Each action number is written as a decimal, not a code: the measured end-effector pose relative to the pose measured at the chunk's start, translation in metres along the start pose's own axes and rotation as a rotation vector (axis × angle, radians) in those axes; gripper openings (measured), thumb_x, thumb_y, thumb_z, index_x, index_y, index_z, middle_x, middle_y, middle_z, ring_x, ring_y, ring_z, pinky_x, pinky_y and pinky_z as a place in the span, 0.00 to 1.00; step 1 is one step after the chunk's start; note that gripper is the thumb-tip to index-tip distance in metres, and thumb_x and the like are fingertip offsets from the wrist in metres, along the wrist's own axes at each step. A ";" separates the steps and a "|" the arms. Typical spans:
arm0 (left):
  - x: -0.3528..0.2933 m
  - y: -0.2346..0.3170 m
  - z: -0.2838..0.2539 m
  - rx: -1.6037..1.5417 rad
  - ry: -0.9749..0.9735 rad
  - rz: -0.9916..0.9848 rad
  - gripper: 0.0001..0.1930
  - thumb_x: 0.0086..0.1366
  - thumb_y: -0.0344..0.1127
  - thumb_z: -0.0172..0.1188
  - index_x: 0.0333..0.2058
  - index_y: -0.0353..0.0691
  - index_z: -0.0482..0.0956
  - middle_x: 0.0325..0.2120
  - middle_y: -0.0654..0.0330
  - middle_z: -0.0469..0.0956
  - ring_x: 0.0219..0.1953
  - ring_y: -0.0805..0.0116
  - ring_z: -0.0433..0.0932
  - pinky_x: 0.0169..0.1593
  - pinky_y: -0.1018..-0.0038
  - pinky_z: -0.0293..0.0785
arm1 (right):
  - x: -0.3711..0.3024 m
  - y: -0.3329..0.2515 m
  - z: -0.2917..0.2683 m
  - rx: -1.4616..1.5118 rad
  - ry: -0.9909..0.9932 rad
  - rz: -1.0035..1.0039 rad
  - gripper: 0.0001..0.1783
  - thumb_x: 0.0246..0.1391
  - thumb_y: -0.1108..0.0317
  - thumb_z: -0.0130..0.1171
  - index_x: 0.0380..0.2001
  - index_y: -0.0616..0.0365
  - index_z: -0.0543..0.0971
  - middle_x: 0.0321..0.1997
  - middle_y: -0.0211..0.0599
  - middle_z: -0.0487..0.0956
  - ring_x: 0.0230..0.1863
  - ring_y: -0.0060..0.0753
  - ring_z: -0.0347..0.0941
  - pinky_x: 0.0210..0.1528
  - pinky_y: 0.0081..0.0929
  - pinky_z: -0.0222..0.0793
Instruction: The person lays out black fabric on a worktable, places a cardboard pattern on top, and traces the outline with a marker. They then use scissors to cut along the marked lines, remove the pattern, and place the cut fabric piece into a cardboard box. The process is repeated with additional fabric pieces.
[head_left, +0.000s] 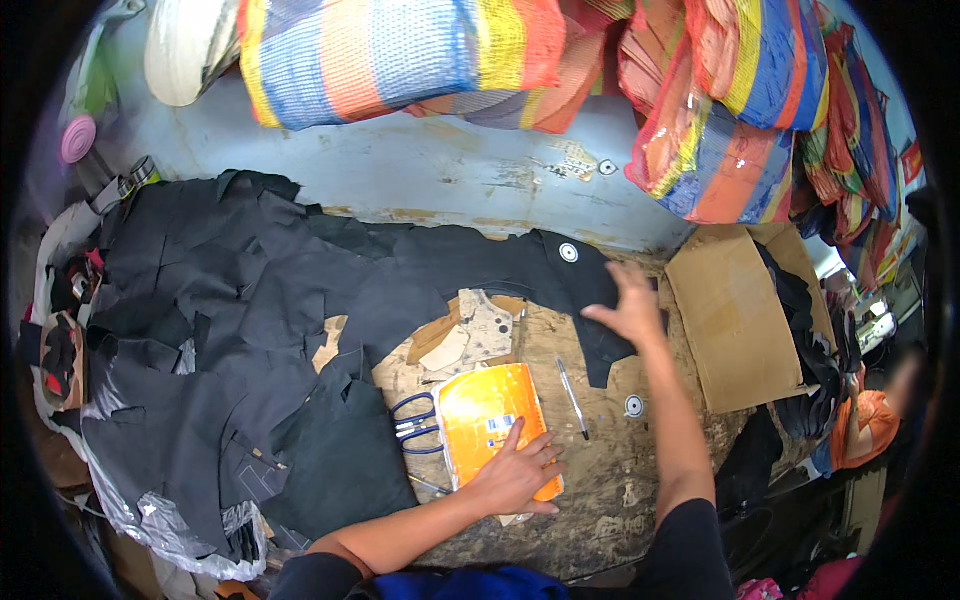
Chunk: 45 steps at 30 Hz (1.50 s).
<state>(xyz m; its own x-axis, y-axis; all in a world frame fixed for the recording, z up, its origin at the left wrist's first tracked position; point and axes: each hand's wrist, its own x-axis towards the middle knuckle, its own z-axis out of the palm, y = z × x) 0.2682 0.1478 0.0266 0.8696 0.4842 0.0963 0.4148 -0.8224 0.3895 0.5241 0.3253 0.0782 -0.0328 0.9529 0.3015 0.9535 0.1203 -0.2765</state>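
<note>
My left hand [512,475] lies with fingers spread on an orange booklet [478,398] in the middle of the worktable. Blue-handled scissors [417,424] rest against the booklet's left side, and a pen [572,396] lies to its right. Farther off, my right hand [632,305] reaches over the right end of some black cut material [585,285], thumb and fingers apart. Whether its fingertips touch the material I cannot tell. A round white disc [569,253] sits on that black piece. Paper pattern pieces [482,328] lie behind the booklet.
Black cut sheets [250,300] heap over the table's left half. An opened cardboard box [735,315] with black pieces stands at the right. Striped woven bags [400,55] hang along the back wall. Another person in orange [867,425] is at the far right.
</note>
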 end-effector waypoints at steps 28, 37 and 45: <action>-0.002 -0.004 0.005 -0.212 0.080 0.037 0.34 0.54 0.55 0.56 0.56 0.43 0.66 0.59 0.54 0.60 0.65 0.57 0.52 0.65 0.43 0.35 | 0.060 -0.342 0.119 0.135 0.214 -0.424 0.19 0.43 0.76 0.48 0.42 0.51 0.72 0.40 0.40 0.76 0.41 0.50 0.73 0.37 0.43 0.71; 0.008 -0.021 0.094 0.607 0.508 -0.024 0.26 0.65 0.52 0.43 0.60 0.52 0.58 0.64 0.60 0.53 0.67 0.62 0.47 0.64 0.39 0.29 | -0.007 -0.321 0.088 0.896 0.173 -0.246 0.16 0.44 0.71 0.60 0.38 0.66 0.77 0.39 0.54 0.79 0.43 0.41 0.77 0.48 0.34 0.71; 0.007 0.002 0.021 0.068 0.137 0.041 0.32 0.47 0.56 0.59 0.50 0.46 0.73 0.60 0.47 0.58 0.67 0.53 0.49 0.61 0.33 0.36 | -0.152 -0.293 0.044 0.403 -0.632 0.018 0.42 0.33 0.47 0.72 0.43 0.75 0.73 0.29 0.48 0.79 0.35 0.45 0.77 0.41 0.32 0.72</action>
<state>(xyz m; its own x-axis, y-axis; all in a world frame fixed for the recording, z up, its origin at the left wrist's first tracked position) 0.2807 0.1435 0.0090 0.8434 0.4821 0.2372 0.4006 -0.8585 0.3203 0.2366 0.1572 0.0729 -0.3001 0.9195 -0.2539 0.7760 0.0805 -0.6256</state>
